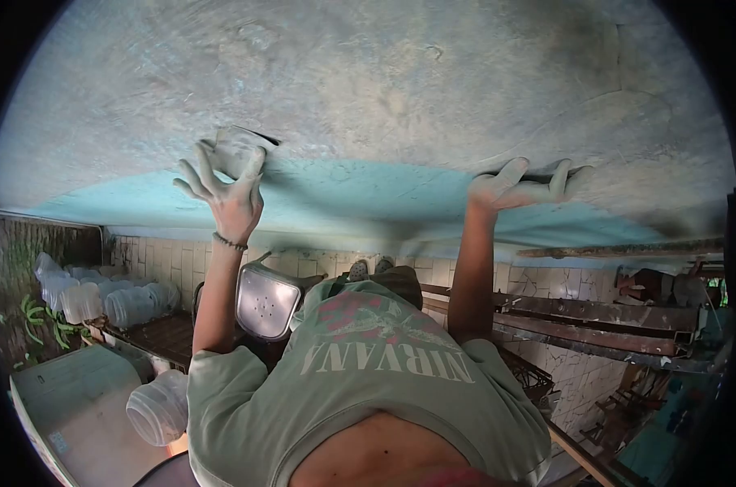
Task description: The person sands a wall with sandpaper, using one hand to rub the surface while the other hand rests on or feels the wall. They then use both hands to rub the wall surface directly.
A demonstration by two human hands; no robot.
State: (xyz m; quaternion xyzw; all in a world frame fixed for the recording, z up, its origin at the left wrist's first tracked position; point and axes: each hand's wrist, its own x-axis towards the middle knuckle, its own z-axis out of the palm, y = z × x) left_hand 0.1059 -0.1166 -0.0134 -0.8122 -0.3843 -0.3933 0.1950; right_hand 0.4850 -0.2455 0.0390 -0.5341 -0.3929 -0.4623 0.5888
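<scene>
My left hand [226, 191], dusted with grey paste and wearing a beaded bracelet [230, 242], is against the wall. Between its thumb and fingers is a thin, flat, grey-smeared plate [239, 150], whose dark upper edge lifts off the surface. My right hand [522, 187], also coated in grey, presses the wall at the same height. Its fingers are bent over a dark, narrow edge, and what they hold is mostly hidden. The wall [400, 89] carries a mottled grey coat above and bare turquoise paint [360, 191] lower down.
A metal-backed chair [266, 300] stands below my left arm. Clear plastic containers [116, 300] sit on a rack at the left, with a large pale box [75, 406] nearer. Long brown metal beams [587, 325] lie to the right on the tiled floor [563, 381].
</scene>
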